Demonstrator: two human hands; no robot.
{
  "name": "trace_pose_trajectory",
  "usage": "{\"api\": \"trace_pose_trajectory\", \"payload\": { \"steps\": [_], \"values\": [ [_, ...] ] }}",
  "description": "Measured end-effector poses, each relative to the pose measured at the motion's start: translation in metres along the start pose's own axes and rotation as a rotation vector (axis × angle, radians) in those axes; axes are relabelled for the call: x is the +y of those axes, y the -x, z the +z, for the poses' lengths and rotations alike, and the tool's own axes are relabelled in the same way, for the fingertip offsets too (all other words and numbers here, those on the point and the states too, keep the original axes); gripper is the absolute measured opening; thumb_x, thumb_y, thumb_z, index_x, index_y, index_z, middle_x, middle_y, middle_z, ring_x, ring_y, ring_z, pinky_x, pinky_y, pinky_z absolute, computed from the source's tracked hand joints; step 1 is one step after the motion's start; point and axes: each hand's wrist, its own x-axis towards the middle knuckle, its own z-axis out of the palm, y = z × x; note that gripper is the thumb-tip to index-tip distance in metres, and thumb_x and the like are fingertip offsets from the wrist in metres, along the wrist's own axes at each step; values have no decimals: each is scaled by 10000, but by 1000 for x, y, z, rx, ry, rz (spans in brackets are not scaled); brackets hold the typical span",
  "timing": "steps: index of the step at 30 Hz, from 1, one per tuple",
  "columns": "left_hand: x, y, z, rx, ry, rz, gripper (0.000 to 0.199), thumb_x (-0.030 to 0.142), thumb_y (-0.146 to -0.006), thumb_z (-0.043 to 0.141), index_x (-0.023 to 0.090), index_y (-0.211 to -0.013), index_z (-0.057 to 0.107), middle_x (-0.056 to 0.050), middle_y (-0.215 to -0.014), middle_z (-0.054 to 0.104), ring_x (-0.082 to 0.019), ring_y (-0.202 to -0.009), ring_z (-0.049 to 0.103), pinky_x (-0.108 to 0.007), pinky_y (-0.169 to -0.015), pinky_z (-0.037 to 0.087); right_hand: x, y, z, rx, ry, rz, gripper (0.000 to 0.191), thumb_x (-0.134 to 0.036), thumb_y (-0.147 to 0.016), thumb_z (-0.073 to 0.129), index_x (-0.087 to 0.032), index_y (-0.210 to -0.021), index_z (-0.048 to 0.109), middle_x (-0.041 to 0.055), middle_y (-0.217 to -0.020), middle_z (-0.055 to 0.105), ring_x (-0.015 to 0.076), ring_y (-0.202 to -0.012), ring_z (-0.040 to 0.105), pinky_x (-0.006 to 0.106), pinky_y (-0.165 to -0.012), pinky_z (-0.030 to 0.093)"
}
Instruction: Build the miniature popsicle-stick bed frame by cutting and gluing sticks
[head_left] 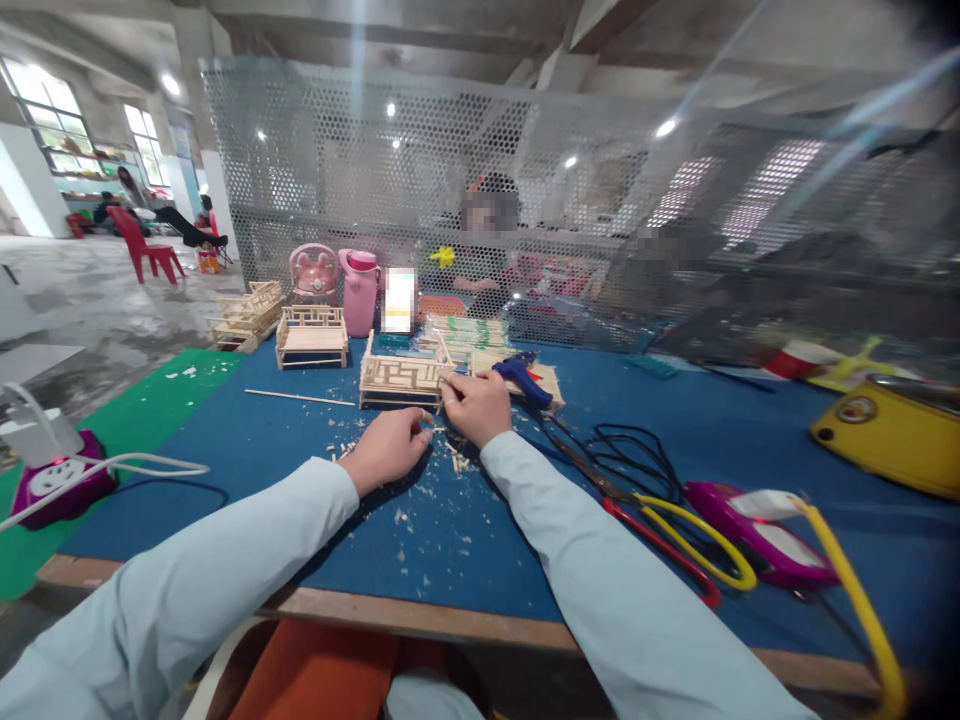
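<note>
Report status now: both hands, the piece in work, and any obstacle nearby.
Left hand pinching small wood piece, right hand touching wooden stick frame. Wood scraps on blue mat. Glue gun and scissors lie right.

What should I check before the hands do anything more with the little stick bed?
1. Left hand pinching a small stick piece: cannot tell, too small.
2. Right hand touching the stick frame: ok, at its right corner.
3. Frame flat on the blue mat: ok.
4. Glue gun within reach: ok, just right of the right hand.
5. Scissors away from the fingers: ok.
6. Mat tidy: not ok, wood scraps scattered.
</note>
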Motion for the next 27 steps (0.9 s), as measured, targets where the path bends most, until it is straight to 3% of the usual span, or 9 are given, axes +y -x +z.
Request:
{"api": "trace_pose_trajectory", "payload": {
  "steps": [14, 23, 27],
  "values": [
    [0, 0, 0, -7, -18, -2, 306, 264, -789, 455, 141, -1030, 597, -68, -783, 660, -175, -698, 584, -266, -671, 431, -1, 0, -2, 3, -12, 5, 277, -203, -759, 457, -191, -910, 689, 51, -745, 710, 158, -676, 602, 315, -800, 323],
    [0, 0, 0, -4, 3, 3, 293, 262, -791, 460, 139, -1016, 600, -65, -766, 656, -171, -681, 579, -265, -659, 431, -3, -2, -1, 20, -33, 26, 255, -289, -805, 458, -192, -822, 693, 40, -743, 709, 156, -684, 598, 305, -804, 330],
    [0, 0, 0, 86, 59, 19, 279, 257, -795, 460, 136, -1002, 601, -62, -778, 649, -160, -679, 559, -262, -662, 421, -4, -2, -11, 59, -122, 84, 235, -287, -775, 479, -181, -751, 687, 38, -651, 681, 155, -626, 574, 298, -760, 372]
  ]
}}
